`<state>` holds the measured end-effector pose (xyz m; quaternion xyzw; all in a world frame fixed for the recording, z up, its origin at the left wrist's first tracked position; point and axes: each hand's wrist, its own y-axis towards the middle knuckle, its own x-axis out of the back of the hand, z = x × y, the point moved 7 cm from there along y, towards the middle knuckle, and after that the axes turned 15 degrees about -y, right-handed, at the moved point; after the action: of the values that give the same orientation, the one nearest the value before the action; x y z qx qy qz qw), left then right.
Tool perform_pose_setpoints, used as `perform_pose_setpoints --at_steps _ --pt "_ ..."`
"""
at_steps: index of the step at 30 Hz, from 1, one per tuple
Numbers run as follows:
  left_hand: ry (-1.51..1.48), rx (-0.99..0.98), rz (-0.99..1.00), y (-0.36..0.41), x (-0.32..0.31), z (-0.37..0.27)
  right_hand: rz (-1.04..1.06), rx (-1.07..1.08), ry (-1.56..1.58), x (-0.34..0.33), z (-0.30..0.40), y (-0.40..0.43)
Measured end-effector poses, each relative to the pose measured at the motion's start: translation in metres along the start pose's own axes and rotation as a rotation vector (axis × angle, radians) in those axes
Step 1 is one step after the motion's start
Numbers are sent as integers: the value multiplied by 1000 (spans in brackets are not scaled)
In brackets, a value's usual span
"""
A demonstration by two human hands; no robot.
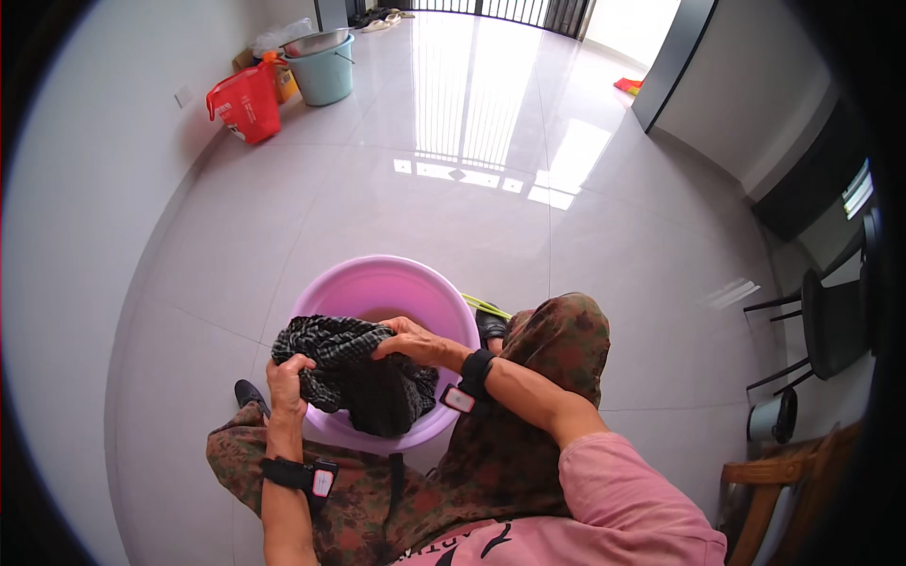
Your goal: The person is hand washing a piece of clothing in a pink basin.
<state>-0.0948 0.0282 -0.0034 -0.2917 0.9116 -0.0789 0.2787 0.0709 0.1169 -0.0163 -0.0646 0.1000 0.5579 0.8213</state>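
Note:
A bunched dark cloth [354, 368] with a grey check pattern hangs over the near half of a pink plastic basin [333, 283]. My left hand [289, 382] grips its left end near the basin's rim. With its fingers closed on the upper edge, my right hand [410, 343] holds the same cloth above the basin. Brownish water [386, 313] shows in the bottom of the basin behind the cloth; the rest of the bottom is hidden. The basin stands on the tiled floor between my legs.
Thin yellow-green rods [485, 305] lie beside the basin near my right shoe. Far left by the wall stand a red bag [248, 105] and a light blue bucket [322, 74] with a metal bowl [316, 42] on top. A black chair [835, 329] and a wooden chair [768, 472] are at the right.

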Motion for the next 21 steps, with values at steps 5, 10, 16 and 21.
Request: perform_pose_setpoints --at_steps 5,10,16,21 --pt "-64 -146 -100 -3 -10 17 -190 -8 160 -5 -15 12" --pt "-303 184 35 -4 -30 48 -424 46 201 12 -10 19" --pt "-412 232 -1 -11 -34 41 -430 160 -454 -34 39 30" --pt "-515 -445 676 -13 -18 42 -547 392 -859 -90 59 22"
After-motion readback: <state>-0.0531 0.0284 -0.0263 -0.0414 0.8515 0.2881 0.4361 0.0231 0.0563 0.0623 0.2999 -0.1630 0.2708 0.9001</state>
